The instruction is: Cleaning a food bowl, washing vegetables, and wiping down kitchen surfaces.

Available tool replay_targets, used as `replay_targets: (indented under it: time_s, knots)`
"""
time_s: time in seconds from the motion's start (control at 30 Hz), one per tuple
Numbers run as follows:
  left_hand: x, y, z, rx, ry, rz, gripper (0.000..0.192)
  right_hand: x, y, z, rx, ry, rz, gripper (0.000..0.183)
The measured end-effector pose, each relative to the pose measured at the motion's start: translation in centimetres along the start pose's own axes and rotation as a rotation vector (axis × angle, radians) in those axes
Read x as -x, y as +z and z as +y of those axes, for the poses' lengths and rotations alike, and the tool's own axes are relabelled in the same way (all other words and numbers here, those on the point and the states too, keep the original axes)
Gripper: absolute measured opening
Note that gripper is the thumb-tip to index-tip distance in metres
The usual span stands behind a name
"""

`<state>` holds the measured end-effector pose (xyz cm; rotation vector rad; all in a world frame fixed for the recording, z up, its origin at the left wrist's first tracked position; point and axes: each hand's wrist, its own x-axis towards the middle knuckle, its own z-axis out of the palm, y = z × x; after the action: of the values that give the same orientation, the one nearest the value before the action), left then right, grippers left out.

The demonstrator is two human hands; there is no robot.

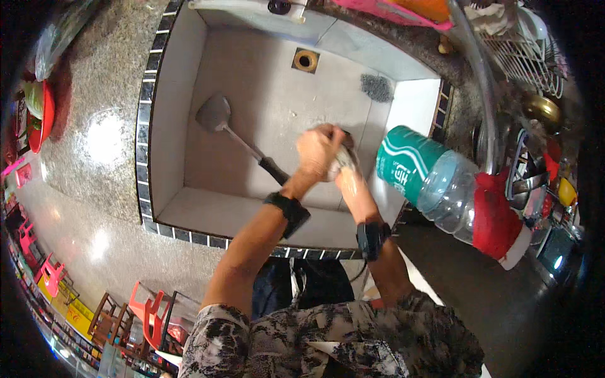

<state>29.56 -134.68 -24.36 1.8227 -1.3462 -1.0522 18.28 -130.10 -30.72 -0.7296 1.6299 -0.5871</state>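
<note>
My left hand (315,149) and my right hand (347,146) meet over the near right part of a tiled sink (283,104). A pale, wet-looking item (341,163), too blurred to name, shows between them; which hand grips it is unclear. A spatula with a metal blade (215,113) and a black handle lies in the sink, the handle's end close to my left wrist. A grey scouring pad (376,88) rests near the sink's right wall. The round brass drain (305,60) is at the far side. Both wrists wear black bands.
A large plastic bottle with a green label (411,163) hangs over the sink's right edge, near a red cloth (496,217). A metal rack (524,61) and utensils crowd the right. On the left counter (108,94) sits a red basin with cabbage (47,115). Stools (151,314) stand lower left.
</note>
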Motion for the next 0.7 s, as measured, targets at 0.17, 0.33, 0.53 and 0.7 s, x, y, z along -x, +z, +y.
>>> replay_targets:
  time_s: [0.17,0.33,0.53,0.7]
  knots:
    - [-1.9,0.6,-4.3,0.33,-0.286,0.042,0.043,1.6,-2.2,-3.7,0.043,-0.107,0.069,0.04]
    - [-1.4,-1.9,-5.4,0.952,-0.623,0.129,0.028,5.9,-5.6,-16.2,0.056,-0.353,0.026,0.041]
    - [-1.6,-3.3,1.7,0.841,-0.577,-0.036,0.03,12.0,-8.4,-31.1,-0.057,-0.639,-0.073,0.042]
    - [-0.9,-3.4,5.1,0.9,-0.375,0.058,0.024,14.4,-7.9,-38.0,0.058,-0.744,-0.245,0.048]
